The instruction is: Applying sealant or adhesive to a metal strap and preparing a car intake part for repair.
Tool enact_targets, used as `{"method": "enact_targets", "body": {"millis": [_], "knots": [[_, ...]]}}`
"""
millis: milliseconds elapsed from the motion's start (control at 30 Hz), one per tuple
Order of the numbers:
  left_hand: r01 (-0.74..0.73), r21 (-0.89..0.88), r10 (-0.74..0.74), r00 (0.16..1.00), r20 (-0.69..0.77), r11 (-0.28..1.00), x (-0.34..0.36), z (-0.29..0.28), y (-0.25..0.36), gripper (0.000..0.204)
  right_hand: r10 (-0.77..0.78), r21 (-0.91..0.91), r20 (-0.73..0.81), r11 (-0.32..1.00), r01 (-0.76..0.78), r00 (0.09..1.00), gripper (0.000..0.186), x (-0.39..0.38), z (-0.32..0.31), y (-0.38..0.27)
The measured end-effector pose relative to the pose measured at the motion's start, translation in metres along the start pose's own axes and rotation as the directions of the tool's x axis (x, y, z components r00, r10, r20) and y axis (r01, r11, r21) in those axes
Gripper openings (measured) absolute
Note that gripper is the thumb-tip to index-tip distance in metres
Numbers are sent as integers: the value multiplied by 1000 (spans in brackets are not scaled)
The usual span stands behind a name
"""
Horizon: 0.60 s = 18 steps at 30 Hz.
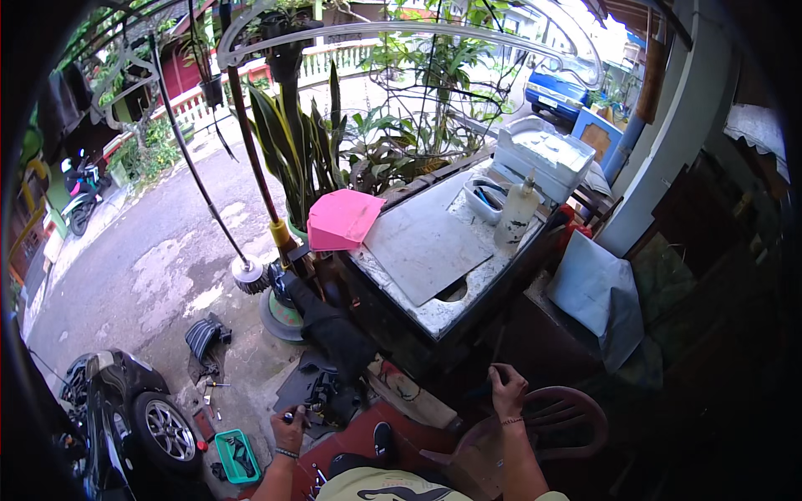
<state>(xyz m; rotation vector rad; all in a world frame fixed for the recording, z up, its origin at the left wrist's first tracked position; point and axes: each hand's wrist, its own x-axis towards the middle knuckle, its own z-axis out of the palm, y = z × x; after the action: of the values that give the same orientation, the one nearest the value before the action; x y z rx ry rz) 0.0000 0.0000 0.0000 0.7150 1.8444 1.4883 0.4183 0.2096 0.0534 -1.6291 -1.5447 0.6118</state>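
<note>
Head view: left hand (286,433) holds 1 small dark object (289,417), partly hidden.

A small dark object (289,416) sits in the left hand (288,433).

Daylit grey street (138,250), white balustrade (341,60) (far side), red floor (409,434), pale pillar (664,146)

Tray (244,480) between wheel (170,427) and left hand (288,432), bottle (516,215) on the table (480,294) ahead, chair (595,409) beside the right hand (508,392)
</note>
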Motion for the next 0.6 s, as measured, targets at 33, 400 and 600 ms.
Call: {"method": "enact_targets", "body": {"millis": [33, 400, 600], "knots": [[37, 25, -37, 999, 1, 999, 4, -5, 2, 18, -56, 4, -43, 998, 56, 997, 19, 3, -4, -7], [80, 2, -80, 997, -19, 997, 27, -11, -24, 25, -104, 34, -130, 993, 109, 986, 16, 63, 2, -59], [152, 20, -153, 988, 12, 988, 11, -13, -50, 21, -143, 61, -206, 985, 159, 968, 15, 105, 2, -60]]}}
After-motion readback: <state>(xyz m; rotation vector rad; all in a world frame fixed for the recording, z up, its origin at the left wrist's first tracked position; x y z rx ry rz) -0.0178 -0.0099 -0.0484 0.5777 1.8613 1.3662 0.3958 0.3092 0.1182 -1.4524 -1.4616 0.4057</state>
